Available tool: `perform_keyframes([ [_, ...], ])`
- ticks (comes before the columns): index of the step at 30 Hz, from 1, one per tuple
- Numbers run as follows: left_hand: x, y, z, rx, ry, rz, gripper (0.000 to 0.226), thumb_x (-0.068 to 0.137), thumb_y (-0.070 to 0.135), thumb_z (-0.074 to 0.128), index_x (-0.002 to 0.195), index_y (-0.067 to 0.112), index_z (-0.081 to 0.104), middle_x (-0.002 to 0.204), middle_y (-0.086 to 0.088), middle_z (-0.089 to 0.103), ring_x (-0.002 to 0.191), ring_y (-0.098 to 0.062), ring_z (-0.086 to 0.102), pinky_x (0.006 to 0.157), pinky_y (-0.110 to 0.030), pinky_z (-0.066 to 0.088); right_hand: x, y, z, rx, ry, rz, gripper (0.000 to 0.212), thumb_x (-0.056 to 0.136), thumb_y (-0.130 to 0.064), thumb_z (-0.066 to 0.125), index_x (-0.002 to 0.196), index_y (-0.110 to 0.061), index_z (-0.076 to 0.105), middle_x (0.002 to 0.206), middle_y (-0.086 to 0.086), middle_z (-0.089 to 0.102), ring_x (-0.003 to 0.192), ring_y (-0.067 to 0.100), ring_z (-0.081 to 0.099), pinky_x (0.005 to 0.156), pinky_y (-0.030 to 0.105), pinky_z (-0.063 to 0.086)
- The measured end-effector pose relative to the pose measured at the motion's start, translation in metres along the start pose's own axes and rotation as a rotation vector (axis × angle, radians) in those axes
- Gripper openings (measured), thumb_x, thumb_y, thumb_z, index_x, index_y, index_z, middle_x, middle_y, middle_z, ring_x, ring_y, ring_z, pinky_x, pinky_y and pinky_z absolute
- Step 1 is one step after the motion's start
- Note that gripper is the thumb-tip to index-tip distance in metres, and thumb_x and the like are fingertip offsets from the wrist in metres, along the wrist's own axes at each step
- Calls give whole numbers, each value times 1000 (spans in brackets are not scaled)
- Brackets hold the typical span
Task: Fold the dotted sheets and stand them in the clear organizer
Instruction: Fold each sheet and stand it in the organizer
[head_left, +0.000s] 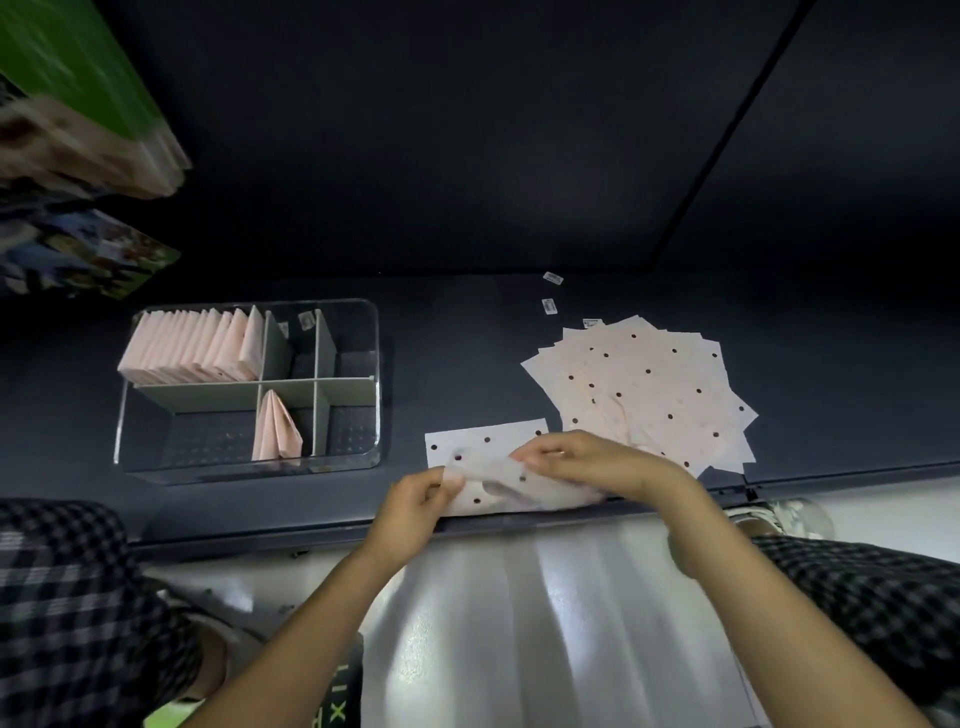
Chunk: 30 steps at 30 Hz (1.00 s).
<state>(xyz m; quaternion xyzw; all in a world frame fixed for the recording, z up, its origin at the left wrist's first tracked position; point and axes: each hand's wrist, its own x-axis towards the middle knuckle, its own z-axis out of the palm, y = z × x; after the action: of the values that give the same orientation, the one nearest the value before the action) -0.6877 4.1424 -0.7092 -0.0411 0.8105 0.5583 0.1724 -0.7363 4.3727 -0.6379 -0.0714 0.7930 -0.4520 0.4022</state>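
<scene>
I have the dotted sheet (483, 470) pinched in both hands, its long axis running between them. The clear organizer (249, 387) lies beyond my left hand (415, 501), nearer it than my right hand (582, 460).

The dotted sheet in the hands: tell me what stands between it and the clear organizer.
Nothing visible does. Bare dark tabletop separates the dotted sheet from the clear organizer, which sits to its left with open compartments.

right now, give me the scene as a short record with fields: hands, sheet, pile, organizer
left hand: left hand pinches the near left edge of the dotted sheet
right hand: right hand pinches a lifted fold of the same sheet
pile: unfolded dotted sheets fanned out right of the hands
organizer: clear organizer at left; row of folded sheets standing in its back left compartment, one folded sheet in the front middle
surface: dark table
</scene>
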Motion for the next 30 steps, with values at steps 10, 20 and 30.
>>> perform_keyframes([
  [10,11,-3,6,-158,254,-149,16,97,15,51,111,10,56,96,-12,65,90,-27,62,84,-37,48,44,52,25,27,470,147,32,91,-24,60,85,8,58,80,22,57,76,25,52,69,31,40],
  [20,-18,-21,30,865,22,407,50,97,30,46,144,17,35,157,-6,18,145,-25,16,119,-34,9,69,60,26,-243,566,211,48,89,-35,60,56,-17,31,54,-5,34,53,13,34,48,26,23],
  [30,-25,-48,30,1170,-141,328,73,98,53,31,142,37,-25,151,-12,-30,133,-27,-36,108,-41,-26,47,55,49,-537,878,66,26,87,-32,64,102,-14,53,93,2,59,88,23,54,64,30,43],
])
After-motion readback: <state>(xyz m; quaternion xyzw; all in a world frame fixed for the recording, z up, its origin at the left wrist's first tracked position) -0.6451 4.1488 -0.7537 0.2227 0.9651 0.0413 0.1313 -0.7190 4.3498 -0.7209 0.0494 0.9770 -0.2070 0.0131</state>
